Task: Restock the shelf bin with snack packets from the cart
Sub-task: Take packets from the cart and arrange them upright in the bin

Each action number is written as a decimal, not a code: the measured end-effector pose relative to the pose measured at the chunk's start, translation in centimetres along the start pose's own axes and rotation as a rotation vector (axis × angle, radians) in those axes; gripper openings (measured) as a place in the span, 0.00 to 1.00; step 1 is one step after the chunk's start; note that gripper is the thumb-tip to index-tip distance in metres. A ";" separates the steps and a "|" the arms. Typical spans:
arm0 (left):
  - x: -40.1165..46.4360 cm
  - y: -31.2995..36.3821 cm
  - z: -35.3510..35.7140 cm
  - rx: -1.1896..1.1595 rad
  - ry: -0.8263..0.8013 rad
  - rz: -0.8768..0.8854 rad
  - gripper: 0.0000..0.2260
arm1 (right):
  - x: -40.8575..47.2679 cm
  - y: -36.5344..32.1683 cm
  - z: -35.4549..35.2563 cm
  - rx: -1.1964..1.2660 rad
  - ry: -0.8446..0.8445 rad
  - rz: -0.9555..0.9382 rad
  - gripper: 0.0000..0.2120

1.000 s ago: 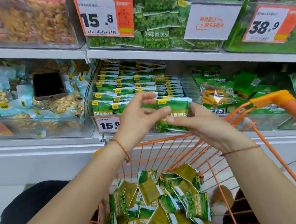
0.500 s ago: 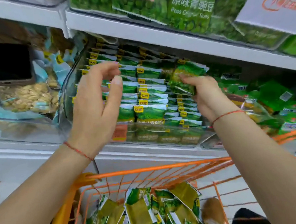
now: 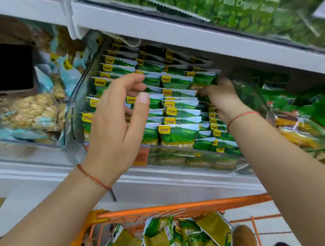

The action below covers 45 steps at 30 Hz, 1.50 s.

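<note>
Head view, left to right: left hand at frame centre hovers loosely open, holding nothing, before the clear plastic shelf bin of stacked green snack packets, right hand pinches one green packet at the bin's upper right, more packets fill the orange wire cart at the bottom

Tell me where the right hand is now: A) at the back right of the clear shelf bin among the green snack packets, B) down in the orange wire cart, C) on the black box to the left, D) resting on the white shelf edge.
A: the right hand is deep in the clear plastic shelf bin, its fingers on a green snack packet.
</note>
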<state>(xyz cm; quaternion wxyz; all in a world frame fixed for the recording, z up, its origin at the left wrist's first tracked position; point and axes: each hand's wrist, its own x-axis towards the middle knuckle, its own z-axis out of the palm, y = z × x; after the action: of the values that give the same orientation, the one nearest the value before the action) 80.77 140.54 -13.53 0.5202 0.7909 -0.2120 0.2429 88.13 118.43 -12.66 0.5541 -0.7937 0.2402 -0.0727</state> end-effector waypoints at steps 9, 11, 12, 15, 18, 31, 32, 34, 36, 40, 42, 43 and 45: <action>-0.1 0.1 -0.1 0.002 -0.021 0.019 0.15 | -0.1 1.1 0.2 0.029 -0.028 -0.079 0.17; 0.0 0.0 -0.1 0.003 -0.015 0.017 0.16 | 0.0 1.2 0.5 -0.046 0.022 -0.111 0.17; 0.0 0.0 -0.2 0.002 -0.012 0.017 0.16 | 0.1 1.2 0.6 -0.046 0.062 -0.111 0.21; -0.1 -0.2 -0.4 0.008 -0.017 0.024 0.16 | 0.0 1.0 0.7 -0.003 0.120 -0.082 0.34; -0.3 -0.5 -0.5 0.022 -0.031 0.039 0.16 | -1.2 0.7 1.0 0.034 0.079 -0.119 0.36; -0.4 -0.6 -0.2 0.047 -0.063 0.077 0.16 | -1.9 -0.6 0.2 0.007 0.032 -0.009 0.33; -0.4 -0.6 -0.2 0.049 -0.064 0.080 0.16 | -1.8 -0.7 0.2 0.073 0.039 0.025 0.34; -0.5 -0.7 -0.3 0.055 -0.068 0.076 0.16 | -0.9 -0.8 0.4 0.089 0.049 0.102 0.33; -0.6 -0.8 -0.3 0.058 -0.073 0.063 0.16 | -0.5 -1.3 0.6 -0.010 0.036 0.169 0.29; -0.7 -0.9 -0.4 0.072 -0.092 0.058 0.15 | -0.5 -1.9 0.5 -0.109 -0.008 0.117 0.15; -0.6 -0.9 -0.4 0.079 -0.105 0.058 0.15 | -0.3 -1.8 0.4 -0.153 0.017 0.121 0.07; -0.5 -0.9 -0.3 0.082 -0.109 0.056 0.16 | -0.2 -1.9 0.4 -0.153 0.026 0.142 0.09; -0.4 -0.9 -0.3 0.100 -0.114 0.058 0.16 | 0.0 -1.9 0.5 -0.111 0.046 0.170 0.20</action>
<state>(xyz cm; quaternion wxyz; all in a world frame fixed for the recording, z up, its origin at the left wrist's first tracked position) 80.89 141.14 -14.33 0.4600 0.8220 -0.2514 0.2228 88.89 119.38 -11.07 0.5076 -0.7981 0.3233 -0.0302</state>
